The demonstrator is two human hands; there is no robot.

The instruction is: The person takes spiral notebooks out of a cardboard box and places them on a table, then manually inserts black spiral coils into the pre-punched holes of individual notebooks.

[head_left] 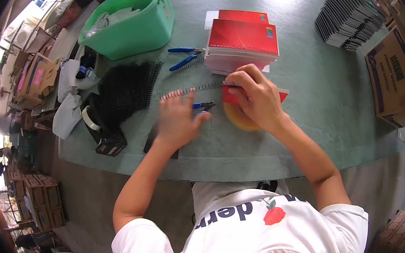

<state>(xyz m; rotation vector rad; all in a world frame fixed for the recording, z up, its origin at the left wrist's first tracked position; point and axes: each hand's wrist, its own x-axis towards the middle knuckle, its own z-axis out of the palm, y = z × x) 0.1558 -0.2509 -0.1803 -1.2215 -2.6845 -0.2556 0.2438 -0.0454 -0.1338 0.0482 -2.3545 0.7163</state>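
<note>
— What takes up most of the view?

— A wide green table (311,130), its top painted and a little scuffed, curving with the lens. Around it the room is crowded with brown cardboard boxes (394,76) on the right and more stacked on the floor at the left.

— And on the table?

— A green plastic tub (137,24) at the far left, a fanned stack of dark covers (348,12) at the far right, a heap of black spiral coils (124,88), then a stack of red notebooks (243,43) in the middle. Blue-handled pliers (185,56) lie just beside that stack.

— Where is the piece being worked on?

— The red-covered booklet (231,96) lies flat near the table's front edge, mostly under the right hand (256,98), which presses down on it with fingers curled at its top edge. A thin wire spiral (189,91) runs out leftward from that edge.

— The other hand?

— The left hand (177,119) is blurred, spread open and flat beside the spiral, gripping nothing as far as I can tell.

— How would the booklet handle?

— Light, I'd judge, with a bendy card cover that slides on smooth paint, so it wants pinning flat. The spiral looks springy and easily kinked; better held near the binding edge than at its free end.
</note>
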